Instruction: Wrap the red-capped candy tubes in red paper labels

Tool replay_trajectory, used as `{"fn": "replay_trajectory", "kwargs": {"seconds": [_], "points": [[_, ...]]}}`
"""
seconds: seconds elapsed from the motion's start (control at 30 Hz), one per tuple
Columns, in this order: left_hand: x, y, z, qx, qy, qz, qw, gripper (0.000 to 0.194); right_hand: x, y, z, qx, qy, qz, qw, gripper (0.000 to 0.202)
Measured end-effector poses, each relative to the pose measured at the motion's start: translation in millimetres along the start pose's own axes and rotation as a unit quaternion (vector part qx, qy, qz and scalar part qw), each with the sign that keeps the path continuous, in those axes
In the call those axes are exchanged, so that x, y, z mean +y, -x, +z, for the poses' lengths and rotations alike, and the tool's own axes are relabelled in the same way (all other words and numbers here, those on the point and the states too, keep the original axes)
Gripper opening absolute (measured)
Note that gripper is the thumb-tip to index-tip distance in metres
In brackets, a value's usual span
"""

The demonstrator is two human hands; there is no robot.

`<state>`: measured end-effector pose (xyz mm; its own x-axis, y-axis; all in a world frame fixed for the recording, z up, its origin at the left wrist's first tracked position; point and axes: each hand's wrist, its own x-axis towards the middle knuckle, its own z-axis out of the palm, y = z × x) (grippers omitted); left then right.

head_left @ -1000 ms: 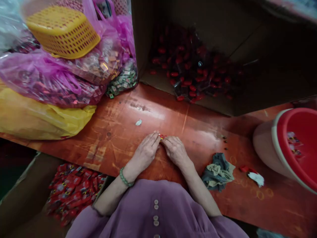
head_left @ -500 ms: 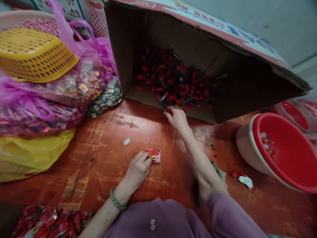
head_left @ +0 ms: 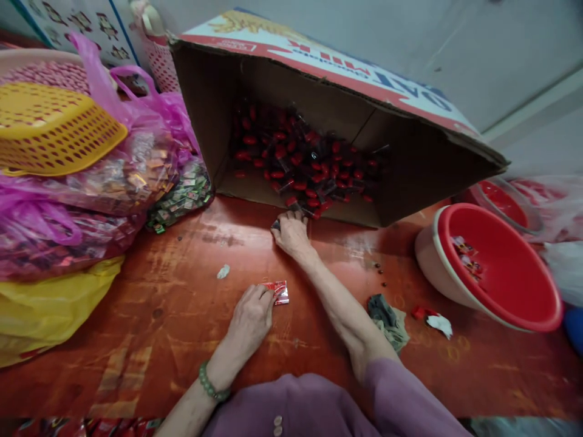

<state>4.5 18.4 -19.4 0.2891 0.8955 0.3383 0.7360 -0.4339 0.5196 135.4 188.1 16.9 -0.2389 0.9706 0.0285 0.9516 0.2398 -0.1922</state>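
My left hand (head_left: pixel 252 312), with a green bead bracelet at the wrist, pinches the edge of a small red printed packet (head_left: pixel 282 293) on the table. At the front lip of an open cardboard box (head_left: pixel 268 203), my right hand (head_left: pixel 294 235) has its fingers curled. A dark, see-through bit of wrapper sticks out by its thumb, apparently the end of a clear-wrapped candy; the rest is hidden. Inside the box lies a heap of red oval candies (head_left: pixel 314 167) in clear wrappers, just beyond the right fingertips.
Left stand bags of wrapped sweets (head_left: pixel 132 164) under a yellow basket (head_left: pixel 59 130). A red basin (head_left: pixel 505 273) with a few packets is at right. A crumpled cloth (head_left: pixel 387 318), a white scrap (head_left: pixel 223 271) and small dark beads (head_left: pixel 381 273) lie on the table (head_left: pixel 182 328).
My right hand has drawn back and left from the candy heap to the box's front lip, fingers now curled. The red packet has turned slightly under my left fingers. The view has shifted right.
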Motion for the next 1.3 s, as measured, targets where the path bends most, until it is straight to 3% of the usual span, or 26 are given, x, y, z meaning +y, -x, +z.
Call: {"fn": "replay_trajectory", "kwargs": {"seconds": [0.1,0.23,0.3,0.4,0.5,0.73,0.87,1.0,1.17,1.3], "points": [[-2.2,-3.5,-0.8,0.047,0.04,-0.005,0.998,0.02,2.4,14.7,-2.5,0.019,-0.169,0.057,0.984,0.031],[-1.5,-8.4,-10.8,0.065,0.114,-0.038,0.991,0.016,15.0,35.5,-10.4,0.033,-0.45,0.093,0.888,0.034],[0.8,-9.3,-17.5,0.083,0.165,-0.083,0.979,0.011,19.8,52.6,-15.4,0.028,-0.512,0.097,0.853,0.032],[5.1,-8.4,-24.9,0.116,0.235,-0.133,0.956,0.006,21.8,83.3,-22.8,0.059,-0.622,0.099,0.774,0.039],[10.5,-5.4,-29.8,0.119,0.281,-0.146,0.941,0.006,17.8,113.6,-30.3,0.063,-0.65,0.105,0.75,0.044],[17.9,0.9,-34.5,0.117,0.312,-0.155,0.93,0.006,4.7,157.6,-44.4,0.075,-0.641,0.086,0.759,0.044],[16.6,2.9,-34.3,0.096,0.321,-0.168,0.927,0.002,4.2,163.3,-44.4,0.074,-0.578,0.078,0.809,0.033],[13.9,5.9,-34.1,0.093,0.307,-0.126,0.939,0.002,10.4,163.1,-43.3,0.069,-0.508,0.04,0.858,0.022],[7.4,11.0,-33.5,0.053,0.251,-0.06,0.965,0.005,19.2,161.4,-48.8,0.001,-0.428,-0.053,0.902,0.019],[4.9,13.4,-33.8,0.012,0.208,-0.024,0.978,0.011,17.1,159.2,-54.4,-0.056,-0.408,-0.109,0.905,0.02]]}}
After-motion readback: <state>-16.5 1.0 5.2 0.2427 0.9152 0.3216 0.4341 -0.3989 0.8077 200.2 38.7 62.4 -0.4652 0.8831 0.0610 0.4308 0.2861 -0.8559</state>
